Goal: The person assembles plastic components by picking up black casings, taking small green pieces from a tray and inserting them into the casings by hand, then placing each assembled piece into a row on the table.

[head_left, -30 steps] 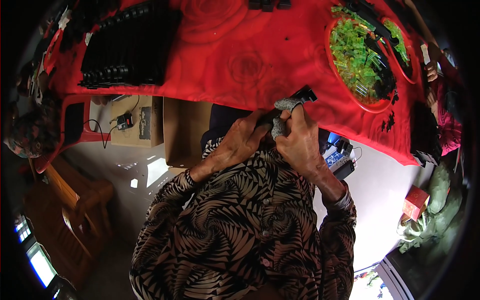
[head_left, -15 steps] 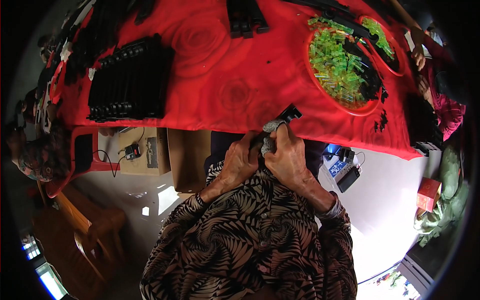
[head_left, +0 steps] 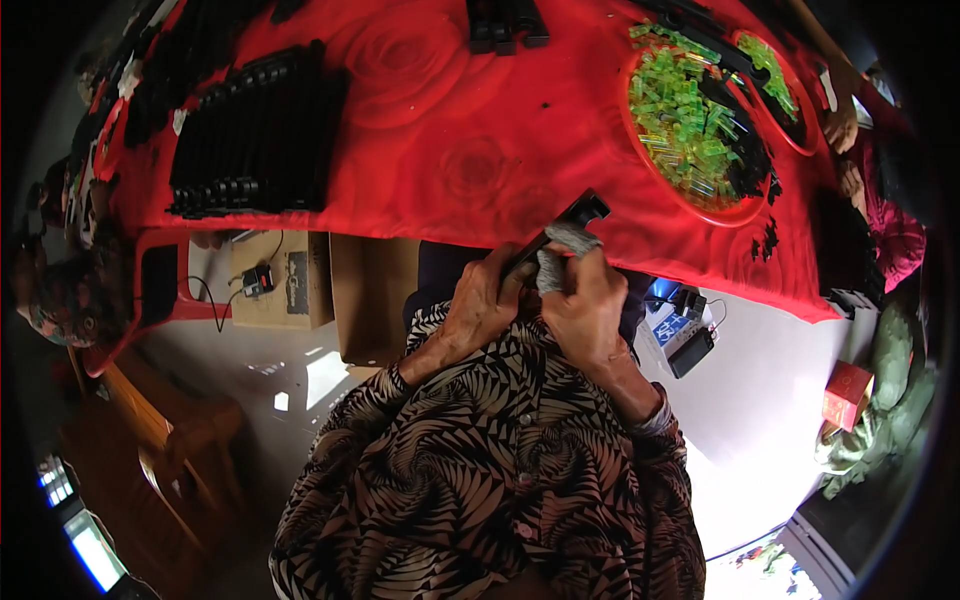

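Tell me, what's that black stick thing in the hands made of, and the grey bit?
The black strip looks like hard matte plastic: straight edges, dull surface. The grey wad against it looks like soft cloth, crumpled and fuzzy, though it is too small to be sure.

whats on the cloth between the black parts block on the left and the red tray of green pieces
Only bare red tablecloth lies between the black parts block and red tray, as the head view shows.
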A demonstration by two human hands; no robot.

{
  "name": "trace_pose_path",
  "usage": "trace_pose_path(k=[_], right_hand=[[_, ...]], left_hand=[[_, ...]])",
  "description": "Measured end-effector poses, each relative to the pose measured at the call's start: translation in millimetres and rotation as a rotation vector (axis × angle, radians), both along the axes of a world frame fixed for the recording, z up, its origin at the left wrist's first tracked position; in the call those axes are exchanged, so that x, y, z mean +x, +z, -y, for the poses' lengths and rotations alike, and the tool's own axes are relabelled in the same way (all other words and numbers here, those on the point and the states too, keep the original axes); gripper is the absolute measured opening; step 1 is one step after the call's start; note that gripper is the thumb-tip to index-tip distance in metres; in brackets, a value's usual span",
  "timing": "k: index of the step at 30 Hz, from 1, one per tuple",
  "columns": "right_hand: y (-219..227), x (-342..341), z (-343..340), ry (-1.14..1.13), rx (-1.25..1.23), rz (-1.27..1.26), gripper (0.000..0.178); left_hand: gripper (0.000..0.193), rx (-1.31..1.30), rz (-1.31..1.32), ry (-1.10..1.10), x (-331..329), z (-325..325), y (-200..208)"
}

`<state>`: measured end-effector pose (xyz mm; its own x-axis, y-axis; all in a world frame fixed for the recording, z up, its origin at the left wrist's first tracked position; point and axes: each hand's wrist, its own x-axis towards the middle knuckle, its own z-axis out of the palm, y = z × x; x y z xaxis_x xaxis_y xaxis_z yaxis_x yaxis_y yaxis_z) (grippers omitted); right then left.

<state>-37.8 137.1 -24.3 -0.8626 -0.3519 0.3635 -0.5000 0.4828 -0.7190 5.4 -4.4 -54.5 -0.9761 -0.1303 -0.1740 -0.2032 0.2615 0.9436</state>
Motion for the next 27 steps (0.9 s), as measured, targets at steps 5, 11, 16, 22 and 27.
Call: trace_pose_path(k=[5,11,16,22,27], right_hand=[[9,-10,-17,-0.272,-0.143,-0.095,0.037],[18,-32,-18,-0.008,-0.225,0.173,0.041],[26,-36,-11,-0.031,-0.298,0.202,0.029],[21,-39,-7,0.004,-0.38,0.173,0.027],[20,-39,-11,-0.039,-0.282,0.119,0.027]], left_hand=[[0.018,-0.075,-0.06,-0.02,10,2,-12],[0.02,0.115,-0.046,-0.096,12,-1,11],[0.02,0.215,-0.004,-0.11,8,1,17],[0.022,0.287,-0.044,-0.081,5,-6,9],[0.021,0.238,0.004,-0.11,3,-4,14]])
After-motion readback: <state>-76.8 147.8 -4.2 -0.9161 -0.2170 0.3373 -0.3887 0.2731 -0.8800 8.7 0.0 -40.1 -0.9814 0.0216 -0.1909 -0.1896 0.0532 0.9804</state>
